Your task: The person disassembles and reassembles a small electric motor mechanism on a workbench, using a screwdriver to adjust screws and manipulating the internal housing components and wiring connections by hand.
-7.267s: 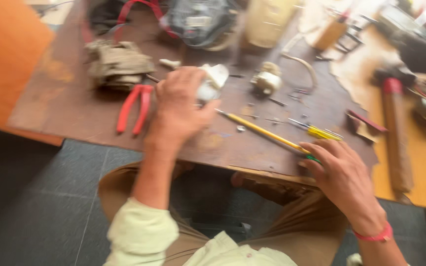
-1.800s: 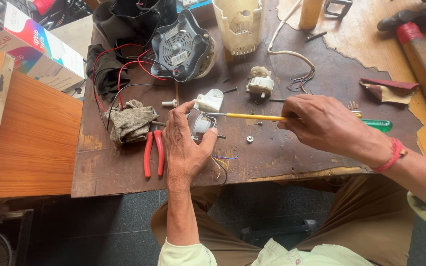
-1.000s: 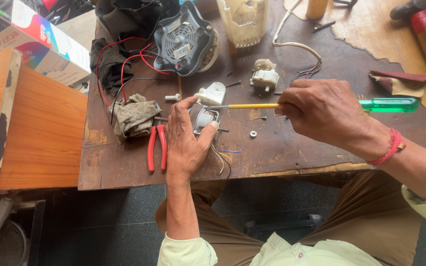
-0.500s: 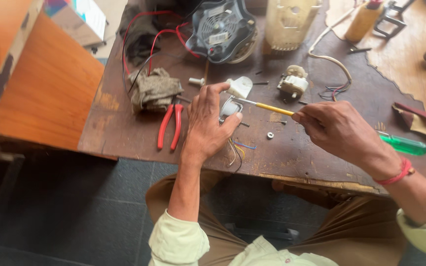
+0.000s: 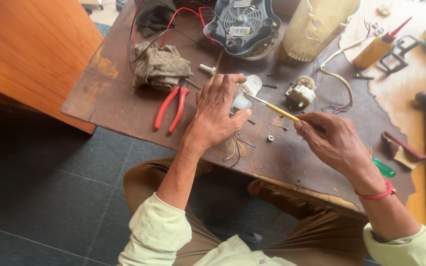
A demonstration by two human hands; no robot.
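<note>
My left hand (image 5: 216, 116) pinches the small white plastic switch block (image 5: 243, 100) at the table's middle, my right hand (image 5: 332, 143) clamps the thin yellow-shafted screwdriver (image 5: 277, 109), its long axis running up-left, tip meeting the block from the right.

A small white rectangular label (image 5: 243, 30) sits on the round dark blue motor housing (image 5: 240, 27) at the far edge of the table (image 5: 104, 93). No packages, signs or screens are visible.
</note>
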